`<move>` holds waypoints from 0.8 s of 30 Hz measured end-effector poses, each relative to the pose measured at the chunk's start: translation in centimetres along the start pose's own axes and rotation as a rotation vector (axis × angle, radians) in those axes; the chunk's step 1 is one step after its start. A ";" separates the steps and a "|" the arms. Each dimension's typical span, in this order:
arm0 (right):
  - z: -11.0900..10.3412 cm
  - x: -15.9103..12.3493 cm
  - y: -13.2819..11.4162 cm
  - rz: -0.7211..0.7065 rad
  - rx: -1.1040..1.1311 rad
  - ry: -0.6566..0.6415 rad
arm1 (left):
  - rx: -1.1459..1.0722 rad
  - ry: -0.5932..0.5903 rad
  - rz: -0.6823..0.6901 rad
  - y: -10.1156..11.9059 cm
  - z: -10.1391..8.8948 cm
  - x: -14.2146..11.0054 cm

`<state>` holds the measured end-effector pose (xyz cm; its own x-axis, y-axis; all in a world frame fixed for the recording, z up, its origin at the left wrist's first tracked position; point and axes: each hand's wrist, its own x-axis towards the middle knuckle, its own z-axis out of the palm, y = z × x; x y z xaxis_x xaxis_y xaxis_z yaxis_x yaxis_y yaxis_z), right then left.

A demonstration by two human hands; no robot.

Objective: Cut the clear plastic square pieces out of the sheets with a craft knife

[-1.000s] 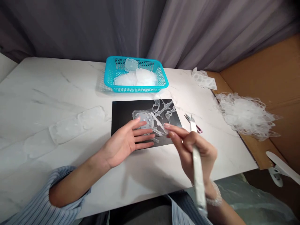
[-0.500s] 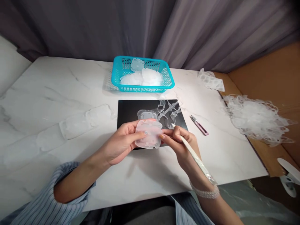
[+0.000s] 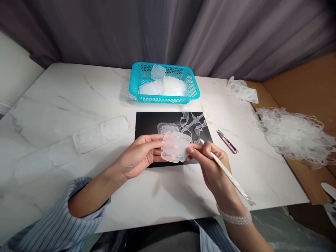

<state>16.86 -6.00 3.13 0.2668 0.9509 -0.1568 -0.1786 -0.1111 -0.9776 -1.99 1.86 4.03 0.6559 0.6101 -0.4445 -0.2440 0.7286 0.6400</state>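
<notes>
The left hand point(image 3: 139, 154) is partly closed, thumb above and fingers below, pinching the left edge of a translucent plate point(image 3: 175, 148). The right hand point(image 3: 215, 162) grips the opposite edge between thumb and fingertips; the same hand retains a slim white tool point(image 3: 231, 178), tip forward, shaft slanting back over the wrist. The plate is held above the black mat point(image 3: 145, 122), clear of any surrounding frame.

On the mat, behind the held plate, lie a second clear piece point(image 3: 169, 128) and branching webbing point(image 3: 193, 123); whether these are joined cannot be determined. Snips point(image 3: 227, 141) rest on the table just right of the mat.

Beyond the mat, the blue basket point(image 3: 165, 98) contains a number of similar loose plates, judged complete. At far right, a large heap of thin clear loops point(image 3: 294, 134) appears to be removed waste. At left, an overlapping row of translucent sheets point(image 3: 90, 138) appears to be remaining stock. The held plate and the piece on the mat are judged unfinished.
</notes>
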 end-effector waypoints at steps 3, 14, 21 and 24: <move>0.0 -0.1 0.0 0.011 0.034 -0.004 | -0.022 -0.016 -0.007 -0.1 -0.1 0.1; -0.4 0.0 0.4 0.021 0.036 0.020 | 0.033 0.013 -0.013 -0.2 -0.1 0.3; -1.9 1.0 0.7 0.055 -0.114 0.115 | 0.474 0.360 0.698 6.3 -1.6 3.1; -2.0 0.9 0.2 0.027 -0.180 0.098 | 1.007 0.506 1.019 11.0 -3.3 6.9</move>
<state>18.95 -5.76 2.52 0.3569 0.9151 -0.1875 -0.0171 -0.1943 -0.9808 -2.52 15.11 5.91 0.1565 0.8984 0.4103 0.2842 -0.4388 0.8524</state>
